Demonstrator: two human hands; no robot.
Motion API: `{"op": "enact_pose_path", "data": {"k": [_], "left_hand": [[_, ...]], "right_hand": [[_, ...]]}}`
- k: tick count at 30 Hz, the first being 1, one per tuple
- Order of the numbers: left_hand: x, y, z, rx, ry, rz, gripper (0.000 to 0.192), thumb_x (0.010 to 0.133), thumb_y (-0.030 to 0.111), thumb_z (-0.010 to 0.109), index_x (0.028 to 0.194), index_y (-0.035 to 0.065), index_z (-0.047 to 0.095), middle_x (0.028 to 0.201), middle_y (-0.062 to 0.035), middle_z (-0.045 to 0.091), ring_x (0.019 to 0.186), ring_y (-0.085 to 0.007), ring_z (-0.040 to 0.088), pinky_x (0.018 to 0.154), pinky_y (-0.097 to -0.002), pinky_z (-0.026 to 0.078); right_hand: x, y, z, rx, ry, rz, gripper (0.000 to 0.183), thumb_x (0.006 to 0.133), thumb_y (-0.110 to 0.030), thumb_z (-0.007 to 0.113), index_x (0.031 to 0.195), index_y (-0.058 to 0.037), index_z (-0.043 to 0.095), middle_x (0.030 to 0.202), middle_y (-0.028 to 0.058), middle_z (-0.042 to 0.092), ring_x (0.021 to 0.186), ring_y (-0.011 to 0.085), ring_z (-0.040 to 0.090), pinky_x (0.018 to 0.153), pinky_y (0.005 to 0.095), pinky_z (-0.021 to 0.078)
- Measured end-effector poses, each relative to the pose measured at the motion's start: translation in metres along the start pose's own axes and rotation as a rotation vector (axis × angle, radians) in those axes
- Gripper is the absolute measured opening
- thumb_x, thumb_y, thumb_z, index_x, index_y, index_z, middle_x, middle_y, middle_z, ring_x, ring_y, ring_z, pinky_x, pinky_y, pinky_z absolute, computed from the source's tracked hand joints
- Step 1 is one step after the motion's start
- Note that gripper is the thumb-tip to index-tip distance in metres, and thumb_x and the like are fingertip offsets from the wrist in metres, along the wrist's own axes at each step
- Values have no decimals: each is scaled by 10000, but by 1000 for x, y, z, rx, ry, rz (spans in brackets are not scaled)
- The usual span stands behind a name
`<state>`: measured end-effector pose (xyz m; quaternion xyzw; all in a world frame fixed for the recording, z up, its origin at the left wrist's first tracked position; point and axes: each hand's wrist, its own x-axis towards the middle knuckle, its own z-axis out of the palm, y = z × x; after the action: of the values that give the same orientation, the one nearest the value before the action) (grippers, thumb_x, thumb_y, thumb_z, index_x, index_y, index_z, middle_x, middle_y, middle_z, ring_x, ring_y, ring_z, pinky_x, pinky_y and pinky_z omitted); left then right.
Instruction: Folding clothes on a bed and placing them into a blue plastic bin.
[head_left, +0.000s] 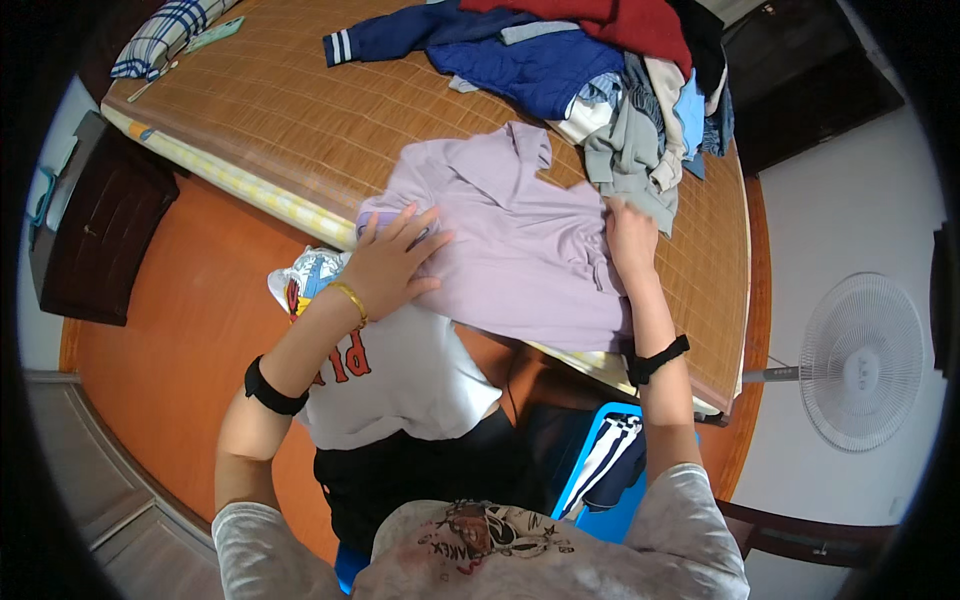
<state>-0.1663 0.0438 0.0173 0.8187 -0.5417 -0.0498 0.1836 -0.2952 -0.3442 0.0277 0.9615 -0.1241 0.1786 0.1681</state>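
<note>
A pale lilac collared shirt (510, 247) lies spread over the near edge of the bed, its collar pointing away from me. My left hand (394, 262) rests on the shirt's left side with its fingers spread. At the shirt's right edge is my right hand (632, 232), its fingers bent down and partly hidden, beside a grey garment (630, 157). Whether it grips the cloth cannot be told. A white garment with red lettering (405, 375) lies across my lap, below the left hand.
A pile of clothes, with a red garment (600, 22) and a navy one (525, 67), covers the far right of the bed mat (300, 97). A blue container (600, 450) with clothes stands below the bed. A fan (861, 364) is at right, a dark cabinet (105, 225) at left.
</note>
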Motion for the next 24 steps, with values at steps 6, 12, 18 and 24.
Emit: {"op": "enact_pose_path", "data": {"k": [6,12,18,24], "left_hand": [[-6,-11,7,40,14,11,704,844,449,627,1457,205,381,1561,-101,245,1437,-370,215,1117,-624,181],[-14,-7,17,-2,137,9,655,834,438,639,1417,205,454,1515,-110,328,1415,-367,261,1104,-627,205],[-15,-4,17,-22,189,19,642,836,422,647,1410,197,466,1511,-111,339,1391,-369,301,1100,-615,218],[-34,6,7,-67,239,-2,673,822,344,686,1419,148,444,1525,-165,289,1402,-408,257,1130,-564,196]], "right_hand": [[33,-12,-20,209,-470,-39,307,864,-96,514,1152,-122,618,882,179,662,897,361,664,751,464,538],[85,-80,-58,601,-98,-208,420,809,-90,611,1228,-86,586,1159,196,591,1080,388,552,938,455,451],[123,-112,5,577,-124,-287,816,732,-320,783,1436,-127,416,1344,248,487,1256,416,449,1057,428,376],[124,-118,3,760,-408,-168,710,706,-249,784,1359,-160,519,1051,207,647,1096,407,527,959,438,409]]}}
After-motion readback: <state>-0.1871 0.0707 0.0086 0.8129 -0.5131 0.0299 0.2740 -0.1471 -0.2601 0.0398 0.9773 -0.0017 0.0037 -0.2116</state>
